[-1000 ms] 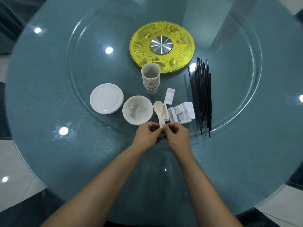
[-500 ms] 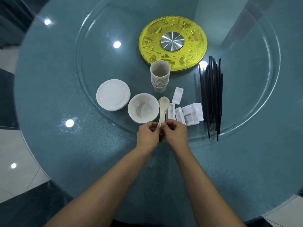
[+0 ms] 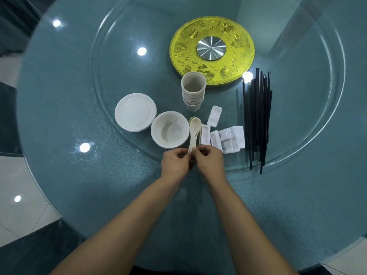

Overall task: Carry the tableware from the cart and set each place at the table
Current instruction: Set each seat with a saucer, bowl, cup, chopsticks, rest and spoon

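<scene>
Pinching the handle end of the nested spoons [image 3: 194,128], the left hand [image 3: 175,163] and right hand [image 3: 211,162] sit at the near edge of the turntable [image 3: 139,76], beside the bowl [image 3: 168,131]. The spoons look light, stiff and slick, likely chippable; the handles give the surest hold.
</scene>
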Demonstrator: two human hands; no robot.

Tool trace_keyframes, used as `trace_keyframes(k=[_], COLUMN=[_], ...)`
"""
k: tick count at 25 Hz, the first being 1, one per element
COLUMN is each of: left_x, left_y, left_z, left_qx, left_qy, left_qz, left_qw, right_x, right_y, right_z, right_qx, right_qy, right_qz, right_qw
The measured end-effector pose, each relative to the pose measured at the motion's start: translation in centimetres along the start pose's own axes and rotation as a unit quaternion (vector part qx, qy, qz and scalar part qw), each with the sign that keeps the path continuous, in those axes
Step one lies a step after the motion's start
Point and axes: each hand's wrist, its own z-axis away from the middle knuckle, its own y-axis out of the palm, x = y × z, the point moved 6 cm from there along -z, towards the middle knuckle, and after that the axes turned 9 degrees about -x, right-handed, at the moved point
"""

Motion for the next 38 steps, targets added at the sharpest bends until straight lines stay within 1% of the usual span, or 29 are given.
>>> trace_keyframes(k=[7, 11, 14, 18, 22, 26, 34, 38], left_x=[0.3, 0.2, 0.3, -0.3, -1.4, -1.6, -0.7, -0.7], left_y=[1.4, 2.1, 1.8, 0.9, 0.6, 0.0, -2.3, -4.2], left_z=[-0.2, -0.2, -0.3, -0.1, 0.6, 0.4, -0.2, -0.4], left_qx=[0.054, 0.069, 0.062, 0.042, 0.055, 0.052, 0.038, 0.028], left_qy=[-0.011, -0.002, 0.011, 0.064, 0.132, 0.149, 0.125, 0.125], left_qz=[-0.024, -0.042, -0.067, -0.123, -0.217, -0.289, -0.258, -0.212], left_qw=[0.998, 0.997, 0.996, 0.989, 0.966, 0.944, 0.957, 0.969], right_x=[-0.4, -0.3, -0.4, -0.3, 0.1, 0.4, 2.3, 3.5], right_y=[-1.4, -2.1, -1.9, -1.9, -1.9, -1.9, -1.8, -0.6], right_z=[0.2, 0.3, 0.6, 1.1, 1.4, 1.6, 2.8, 3.3], right_qx=[-0.041, -0.060, -0.053, -0.045, -0.049, -0.059, -0.074, -0.073], right_qy=[0.007, 0.006, 0.011, 0.011, 0.003, -0.003, -0.033, -0.050], right_qz=[0.017, 0.034, 0.050, 0.053, 0.068, 0.069, 0.065, 0.062], right_qw=[0.999, 0.998, 0.997, 0.998, 0.996, 0.996, 0.995, 0.994])
